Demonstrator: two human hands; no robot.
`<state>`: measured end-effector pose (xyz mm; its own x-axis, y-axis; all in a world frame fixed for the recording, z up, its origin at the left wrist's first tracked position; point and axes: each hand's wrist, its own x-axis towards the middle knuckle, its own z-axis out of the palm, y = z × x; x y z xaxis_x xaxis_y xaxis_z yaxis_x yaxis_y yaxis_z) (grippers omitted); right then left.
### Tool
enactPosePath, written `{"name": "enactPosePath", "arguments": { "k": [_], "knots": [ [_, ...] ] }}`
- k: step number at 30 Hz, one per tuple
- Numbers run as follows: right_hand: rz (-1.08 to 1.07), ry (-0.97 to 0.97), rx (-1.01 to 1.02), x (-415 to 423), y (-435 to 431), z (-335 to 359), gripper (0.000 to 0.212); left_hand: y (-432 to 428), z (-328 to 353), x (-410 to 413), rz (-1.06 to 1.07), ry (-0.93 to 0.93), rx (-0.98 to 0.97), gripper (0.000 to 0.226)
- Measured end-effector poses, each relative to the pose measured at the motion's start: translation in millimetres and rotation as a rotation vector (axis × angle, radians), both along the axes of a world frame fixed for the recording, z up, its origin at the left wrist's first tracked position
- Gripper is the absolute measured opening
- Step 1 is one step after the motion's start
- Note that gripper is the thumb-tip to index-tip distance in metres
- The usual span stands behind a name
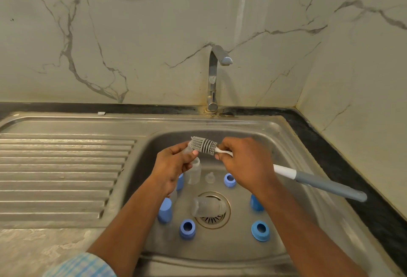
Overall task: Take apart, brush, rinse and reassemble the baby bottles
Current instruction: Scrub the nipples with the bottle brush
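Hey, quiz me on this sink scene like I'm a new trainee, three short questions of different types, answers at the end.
1. True or false: water is running from the steel tap.
2. One hand pinches a small clear part; which grips the grey-bristled bottle brush by its white neck? A) left hand B) right hand
3. Fill in: the clear plastic bottle lying on its side in the steel sink rests over the ____.
Key: 1 false; 2 B; 3 drain.

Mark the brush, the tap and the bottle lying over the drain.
brush (pixel 203 145): head view, on the grey bristle head.
tap (pixel 212 78): head view, on the upright stem.
bottle (pixel 207 207): head view, on its clear side wall.
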<state>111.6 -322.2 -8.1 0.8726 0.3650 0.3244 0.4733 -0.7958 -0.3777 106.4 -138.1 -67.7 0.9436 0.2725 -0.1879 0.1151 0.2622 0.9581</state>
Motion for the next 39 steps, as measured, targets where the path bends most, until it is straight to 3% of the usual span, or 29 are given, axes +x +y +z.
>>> {"name": "enactPosePath", "arguments": {
  "k": [4, 11, 15, 20, 23, 28, 34, 39],
  "knots": [
    [0.007, 0.021, 0.014, 3, -1, -2, 0.013, -4, 4, -2, -0.030, 0.000, 0.060, 0.030],
    [-0.065, 0.051, 0.079, 11, -6, -3, 0.016, -7, 14, -5, -0.081, -0.040, -0.216, 0.023],
    [-0.109, 0.065, 0.002, 13, -9, -2, 0.019, -4, 11, -6, 0.040, 0.021, -0.212, 0.023],
    [0.042, 0.082, 0.025, 6, 2, -3, 0.026, -4, 10, -7, 0.128, 0.058, -0.290, 0.035],
    [0.070, 0.125, -0.097, 4, 10, -12, 0.030, -3, 8, -4, 0.113, 0.078, -0.366, 0.036],
    [-0.024, 0.093, -0.060, 10, 16, -10, 0.031, -7, 14, -5, 0.021, -0.012, -0.520, 0.029],
    [-0.254, 0.001, -0.016, 19, -1, -1, 0.033, -14, 19, -9, 0.109, -0.068, -0.392, 0.033],
    [0.009, 0.118, -0.031, 0, 11, -5, 0.026, -13, 15, -10, 0.206, -0.092, -0.348, 0.035]
  ]
}}
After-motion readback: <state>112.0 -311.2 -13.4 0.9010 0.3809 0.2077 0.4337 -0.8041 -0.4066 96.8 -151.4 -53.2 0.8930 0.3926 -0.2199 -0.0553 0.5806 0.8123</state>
